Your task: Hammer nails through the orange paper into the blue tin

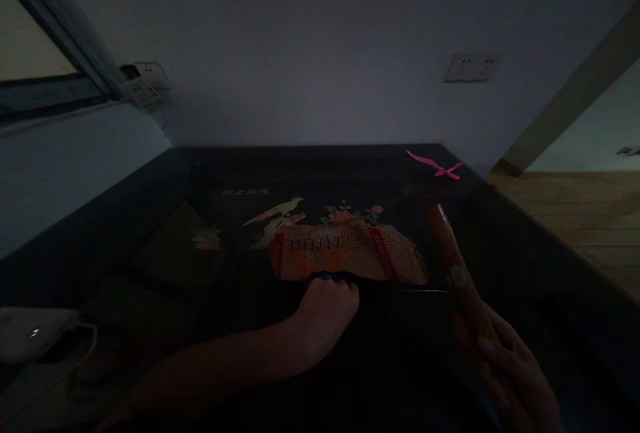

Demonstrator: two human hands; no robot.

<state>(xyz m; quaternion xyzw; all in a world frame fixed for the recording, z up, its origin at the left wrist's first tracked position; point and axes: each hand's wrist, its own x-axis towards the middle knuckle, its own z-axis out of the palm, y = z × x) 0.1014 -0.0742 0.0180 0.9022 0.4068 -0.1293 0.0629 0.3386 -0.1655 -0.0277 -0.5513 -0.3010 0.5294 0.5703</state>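
Work centred on a spotted tan-and-orange piece (353,245) with red bands, lying mid-scene on the dark counter (300,165). The left hand (326,316) was at its near edge, fingers curled into a fist; a scrap of blue (326,275) showed just beyond the knuckles, but whether they pinched it could not be told. On the right, the fingers of the right hand (515,366) wrapped a brown, wooden-looking rod (447,239), tilted and apart from the piece. The step in hand seemed to be steadying the piece, rod at the ready; the next move probably called for a firm left hold and careful control of the rod.
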